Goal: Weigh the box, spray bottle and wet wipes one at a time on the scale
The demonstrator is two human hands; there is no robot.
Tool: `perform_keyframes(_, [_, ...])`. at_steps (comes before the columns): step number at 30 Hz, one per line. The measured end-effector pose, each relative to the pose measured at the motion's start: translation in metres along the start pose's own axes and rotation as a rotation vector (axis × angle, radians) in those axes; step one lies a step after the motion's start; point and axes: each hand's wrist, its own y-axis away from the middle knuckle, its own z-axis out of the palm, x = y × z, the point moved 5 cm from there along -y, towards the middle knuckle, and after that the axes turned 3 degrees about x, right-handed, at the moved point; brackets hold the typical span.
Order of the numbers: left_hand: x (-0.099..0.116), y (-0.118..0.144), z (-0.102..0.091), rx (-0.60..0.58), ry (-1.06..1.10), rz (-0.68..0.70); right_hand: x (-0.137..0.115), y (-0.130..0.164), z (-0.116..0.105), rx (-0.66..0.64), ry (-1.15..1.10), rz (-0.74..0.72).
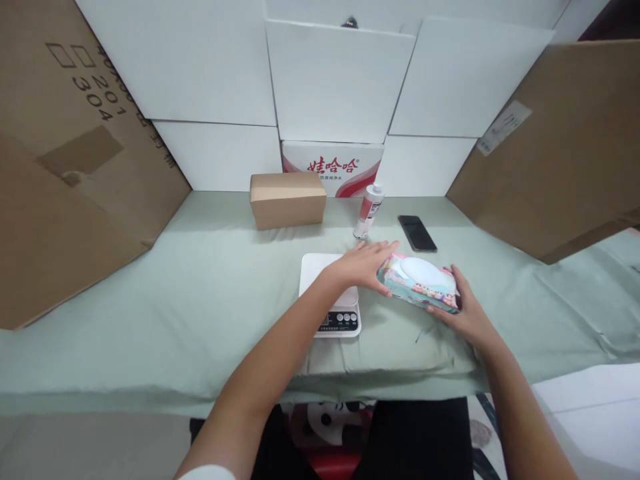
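A pack of wet wipes [423,280] with a white oval lid and a pink and teal printed wrapper is held at the right of the scale. My right hand [463,308] grips its right end, thumb on the near side. Around the left end are the spread thumb and fingers of my left hand [369,267], whose palm is out of sight. A white kitchen scale [315,268] sits under my left forearm, which covers part of its plate and display. Its buttons still show at the front.
Behind the hands stand a brown cardboard box [289,201] and a white bottle with a red label [369,211]. A black phone [417,233] lies at the back right. Large cardboard panels [75,167] flank the green cloth [165,300], with white panels and a printed carton [333,163] behind.
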Motion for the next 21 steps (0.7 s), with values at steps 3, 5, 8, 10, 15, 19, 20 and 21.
perform_keyframes(3, [-0.004, -0.028, 0.020, -0.140, 0.042, -0.034, -0.004, -0.015, 0.002, -0.006, 0.000, -0.050])
perform_keyframes(5, [-0.009, -0.035, 0.023, -0.149, 0.125, -0.036, -0.003, -0.018, 0.002, 0.013, -0.009, -0.063])
perform_keyframes(8, [-0.007, -0.024, 0.011, -0.073, 0.212, 0.019, -0.010, -0.016, 0.003, 0.033, -0.062, -0.096])
perform_keyframes(10, [-0.001, -0.001, -0.008, 0.046, 0.248, 0.072, -0.029, -0.016, 0.009, 0.048, -0.101, -0.155])
perform_keyframes(15, [-0.002, 0.095, -0.062, 0.460, 0.257, 0.141, -0.106, -0.032, 0.057, 0.034, -0.249, -0.386])
perform_keyframes(19, [-0.039, 0.156, -0.065, 0.664, 0.306, 0.040, -0.140, -0.044, 0.116, -0.117, -0.372, -0.490])
perform_keyframes(20, [-0.049, 0.164, -0.060, 0.685, 0.333, 0.017, -0.141, -0.044, 0.128, -0.136, -0.387, -0.494])
perform_keyframes(21, [-0.059, 0.169, -0.055, 0.703, 0.359, 0.000, -0.140, -0.044, 0.138, -0.143, -0.395, -0.487])
